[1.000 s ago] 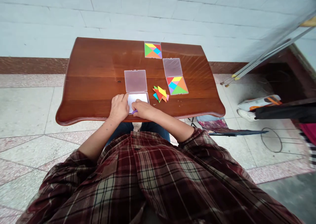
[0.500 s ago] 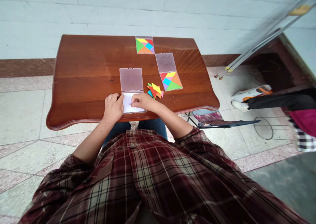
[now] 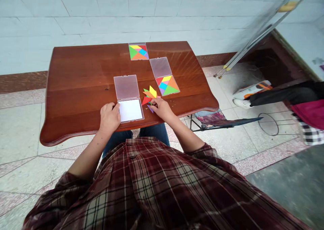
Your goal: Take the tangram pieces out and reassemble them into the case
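Observation:
My left hand rests on the table, fingers bent and thumb against the left edge of an open clear plastic tangram case. The case's lid is folded back, and a white sheet fills its tray. To the right, my right hand has its fingers pinched together at a purple triangle tangram piece. Right beside these fingertips lies a loose heap of tangram pieces, with a yellow piece and a red triangle on view. Part of the heap is hidden by the hand.
Two tangram cases with fitted pieces lie farther back, one case near the wall and another at right. The brown table has a curved front edge. Beyond are a folding chair, crutches and another person's leg.
My right hand has moved right, from above the white sheet to the heap, with the purple piece at its fingertips. The view has shifted slightly; my left hand stays at the case.

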Demonstrator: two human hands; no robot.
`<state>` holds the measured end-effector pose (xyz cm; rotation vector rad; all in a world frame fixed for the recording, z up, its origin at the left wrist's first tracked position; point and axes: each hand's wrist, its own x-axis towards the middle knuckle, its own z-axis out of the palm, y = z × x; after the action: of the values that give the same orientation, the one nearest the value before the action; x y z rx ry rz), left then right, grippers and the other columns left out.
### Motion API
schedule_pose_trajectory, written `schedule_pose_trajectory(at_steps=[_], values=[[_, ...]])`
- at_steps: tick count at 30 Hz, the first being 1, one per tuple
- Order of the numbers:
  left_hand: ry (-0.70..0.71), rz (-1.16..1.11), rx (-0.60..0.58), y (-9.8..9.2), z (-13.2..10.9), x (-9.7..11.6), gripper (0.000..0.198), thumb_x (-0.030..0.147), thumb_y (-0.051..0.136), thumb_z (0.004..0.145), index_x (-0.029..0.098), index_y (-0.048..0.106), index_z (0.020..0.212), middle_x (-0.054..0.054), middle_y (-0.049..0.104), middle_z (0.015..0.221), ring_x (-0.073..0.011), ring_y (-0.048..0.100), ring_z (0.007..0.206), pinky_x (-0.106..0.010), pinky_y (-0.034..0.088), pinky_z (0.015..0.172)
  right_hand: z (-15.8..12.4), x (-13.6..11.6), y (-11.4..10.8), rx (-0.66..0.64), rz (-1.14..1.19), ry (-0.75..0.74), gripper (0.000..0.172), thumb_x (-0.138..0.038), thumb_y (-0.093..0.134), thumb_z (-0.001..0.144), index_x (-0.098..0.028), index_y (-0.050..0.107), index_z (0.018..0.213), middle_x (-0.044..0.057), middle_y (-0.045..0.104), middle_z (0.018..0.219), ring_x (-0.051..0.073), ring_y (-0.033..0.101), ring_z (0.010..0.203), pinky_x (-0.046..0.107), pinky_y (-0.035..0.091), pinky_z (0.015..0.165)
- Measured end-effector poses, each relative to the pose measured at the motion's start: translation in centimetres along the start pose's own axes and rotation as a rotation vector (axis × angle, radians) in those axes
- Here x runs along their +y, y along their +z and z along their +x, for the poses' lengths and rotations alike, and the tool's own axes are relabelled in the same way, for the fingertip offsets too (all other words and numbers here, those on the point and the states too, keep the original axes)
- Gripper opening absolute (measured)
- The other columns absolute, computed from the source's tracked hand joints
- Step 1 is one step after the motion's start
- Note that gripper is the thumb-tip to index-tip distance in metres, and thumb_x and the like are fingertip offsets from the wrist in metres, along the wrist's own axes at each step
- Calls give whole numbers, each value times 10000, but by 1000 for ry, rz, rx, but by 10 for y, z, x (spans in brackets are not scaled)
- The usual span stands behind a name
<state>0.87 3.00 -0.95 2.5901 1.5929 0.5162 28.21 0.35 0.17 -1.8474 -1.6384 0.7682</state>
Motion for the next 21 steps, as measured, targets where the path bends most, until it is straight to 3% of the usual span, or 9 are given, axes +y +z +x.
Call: schedule_pose_trajectory(at_steps=[5,8,12,16,21], values=[[26,24,36,2,0,-3,409,206,418,887,120,650,1212,-169,614,1125,-307,522,1034,-454,403,940,9,1,-16,117,-89,3,102,-170,577,831,-186,619,922,56,662,950,182,611,885,314,468,833],[31,28,49,2,0,-3,398,206,414,889,133,659,1194,-164,619,1108,-306,525,1022,-450,404,929,23,-6,-24,173,-239,42,244,-263,596,858,-175,618,1084,107,650,1090,223,621,953,340,474,821],[19,-1,46,2,0,-4,400,205,410,886,137,659,1191,-168,615,1116,-310,519,1026,-455,398,933,47,-21,-27,68,-438,132,439,-371,633,862,-142,573,1231,161,635,1188,267,634,1003,347,474,789],[8,-28,37,3,0,-4,405,201,408,885,135,653,1201,-176,613,1126,-316,515,1046,-472,397,949,64,-26,-26,-78,-519,179,310,-324,575,892,-151,607,1148,128,699,1056,256,652,958,322,459,732],[10,-8,41,3,0,-4,401,208,407,889,142,658,1195,-156,619,1105,-304,529,1039,-451,405,945,69,-26,-33,-94,-533,147,206,-283,522,901,-154,621,1027,121,709,974,247,648,887,311,431,671]])
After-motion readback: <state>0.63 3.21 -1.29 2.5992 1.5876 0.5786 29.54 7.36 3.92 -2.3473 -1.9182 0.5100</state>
